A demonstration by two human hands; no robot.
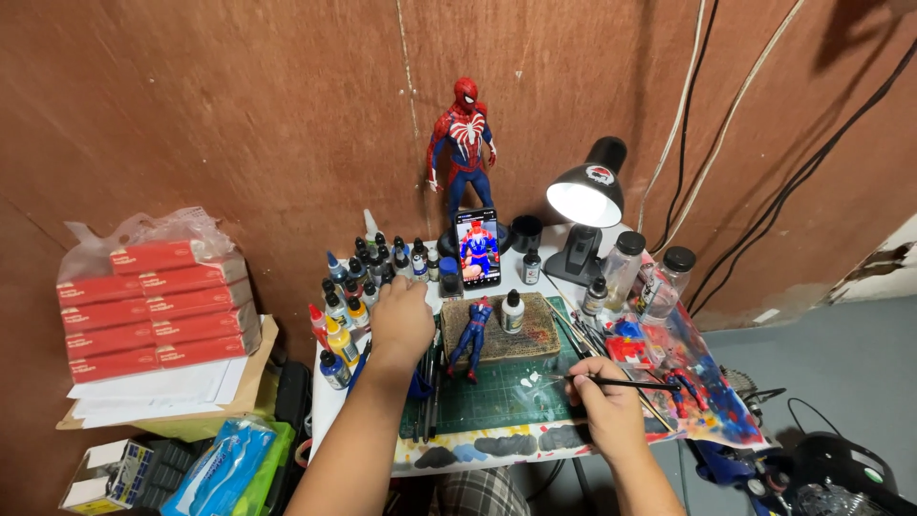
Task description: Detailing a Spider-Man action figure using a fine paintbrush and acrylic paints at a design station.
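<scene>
**Left hand over the paint bottles, brush lying crosswise in the right**

From the head camera, looking down at the cluttered counter [535, 441]: the left hand [401, 320] reaches forward with its back up and its fingers curled down among the cluster of small paint bottles [358, 287]. Whether it has closed on one I cannot tell; the fingertips are hidden. The bottles lie straight ahead of and just left of that hand, touching or nearly so.

The right hand [604, 401] rests near the counter's front edge, pinching a thin paintbrush [626, 383]. The brush's long axis runs left to right, the tip toward the white paint blobs [528, 381] on the green cutting mat [497, 397]. A small red-and-blue figure [473, 334] lies between the two hands, nearer the left.
</scene>
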